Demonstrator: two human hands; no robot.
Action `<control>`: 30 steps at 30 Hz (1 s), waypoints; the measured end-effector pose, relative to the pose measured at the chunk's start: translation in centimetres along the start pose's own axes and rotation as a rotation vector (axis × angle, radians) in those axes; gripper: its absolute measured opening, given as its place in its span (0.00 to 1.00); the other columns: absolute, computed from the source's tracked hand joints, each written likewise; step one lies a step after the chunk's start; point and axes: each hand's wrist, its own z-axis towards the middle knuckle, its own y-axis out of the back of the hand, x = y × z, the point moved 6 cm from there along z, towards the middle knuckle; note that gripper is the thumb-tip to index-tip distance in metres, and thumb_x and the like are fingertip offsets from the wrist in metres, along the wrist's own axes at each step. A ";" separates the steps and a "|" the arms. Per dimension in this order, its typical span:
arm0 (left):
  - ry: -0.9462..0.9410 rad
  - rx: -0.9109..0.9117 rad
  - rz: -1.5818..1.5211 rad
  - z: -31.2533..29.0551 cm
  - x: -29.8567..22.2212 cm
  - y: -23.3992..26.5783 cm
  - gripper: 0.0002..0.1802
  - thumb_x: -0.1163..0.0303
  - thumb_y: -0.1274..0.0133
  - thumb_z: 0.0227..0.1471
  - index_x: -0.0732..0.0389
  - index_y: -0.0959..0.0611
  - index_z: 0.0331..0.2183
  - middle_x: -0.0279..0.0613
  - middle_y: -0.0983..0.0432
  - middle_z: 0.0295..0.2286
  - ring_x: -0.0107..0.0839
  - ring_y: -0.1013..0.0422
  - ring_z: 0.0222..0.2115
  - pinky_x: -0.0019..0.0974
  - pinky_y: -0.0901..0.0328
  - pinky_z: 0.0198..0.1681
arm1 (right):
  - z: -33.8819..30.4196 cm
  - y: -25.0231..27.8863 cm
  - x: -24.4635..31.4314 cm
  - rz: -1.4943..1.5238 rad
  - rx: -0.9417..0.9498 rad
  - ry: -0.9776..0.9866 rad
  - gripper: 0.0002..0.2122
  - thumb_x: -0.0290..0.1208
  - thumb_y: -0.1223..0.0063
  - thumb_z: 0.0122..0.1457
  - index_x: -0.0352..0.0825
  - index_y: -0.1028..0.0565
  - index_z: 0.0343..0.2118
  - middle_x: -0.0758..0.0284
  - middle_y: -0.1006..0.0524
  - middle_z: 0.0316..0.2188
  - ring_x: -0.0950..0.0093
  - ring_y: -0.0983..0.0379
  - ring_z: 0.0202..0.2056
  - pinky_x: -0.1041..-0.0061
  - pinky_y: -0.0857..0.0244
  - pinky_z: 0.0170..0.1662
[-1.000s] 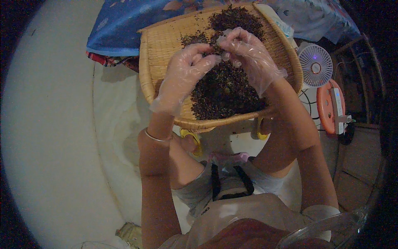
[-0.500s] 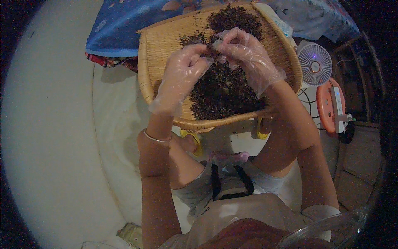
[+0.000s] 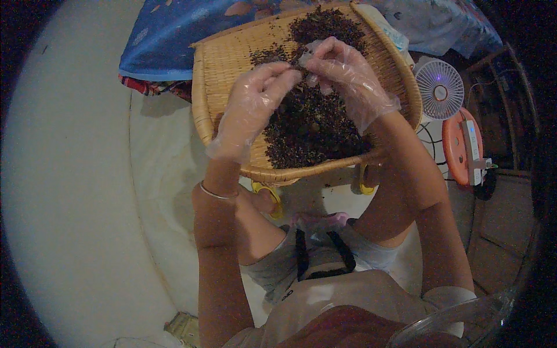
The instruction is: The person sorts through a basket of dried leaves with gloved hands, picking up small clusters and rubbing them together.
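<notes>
Both my hands wear thin clear plastic gloves and meet above a woven bamboo tray (image 3: 223,58). My left hand (image 3: 254,101) has thumb and forefinger pressed together, tips pointing at the other hand. My right hand (image 3: 345,72) pinches too, its fingers bent and their tips almost touching the left ones. Whatever sits between the fingertips is too small and dark to make out. Below them a dark heap of small dried bits (image 3: 313,130) covers the tray's near part. Another dark pile (image 3: 328,28) lies at the far side, with a thin scatter (image 3: 270,54) left of it.
A blue patterned cloth (image 3: 165,43) hangs behind the tray at the left. To the right, a small white fan (image 3: 440,91) runs beside an orange stool (image 3: 454,152) bearing a white power strip (image 3: 474,148). Yellow slippers (image 3: 270,194) show under the tray's near edge.
My left thumb and forefinger have straightened and slid slightly right, toward the right fingertips. My right hand stays almost still. The heaps look the same.
</notes>
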 end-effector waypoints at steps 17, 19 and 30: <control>0.066 0.015 -0.085 0.1 0.4 0.6 0.16 0.63 0.42 0.50 0.64 0.19 0.38 0.33 0.25 0.28 0.20 0.33 0.30 0.25 0.38 0.37 | -0.1 -0.4 -0.4 0.060 0.091 -0.076 0.09 0.34 0.40 0.52 0.38 0.29 0.30 0.71 0.25 0.29 0.83 0.29 0.26 0.85 0.37 0.26; 0.079 0.021 -0.144 0.0 0.5 0.5 0.16 0.63 0.42 0.49 0.64 0.19 0.37 0.32 0.27 0.26 0.19 0.34 0.28 0.24 0.39 0.35 | -0.1 -0.4 -0.4 0.073 0.099 -0.074 0.09 0.34 0.40 0.52 0.38 0.29 0.30 0.72 0.25 0.29 0.83 0.29 0.26 0.85 0.37 0.26; 0.057 0.035 -0.092 0.1 0.6 0.5 0.16 0.64 0.44 0.51 0.67 0.20 0.37 0.36 0.24 0.30 0.22 0.31 0.32 0.27 0.37 0.38 | -0.4 -0.6 -0.4 0.098 0.114 -0.139 0.13 0.36 0.40 0.53 0.36 0.30 0.34 0.69 0.26 0.30 0.81 0.28 0.27 0.82 0.34 0.28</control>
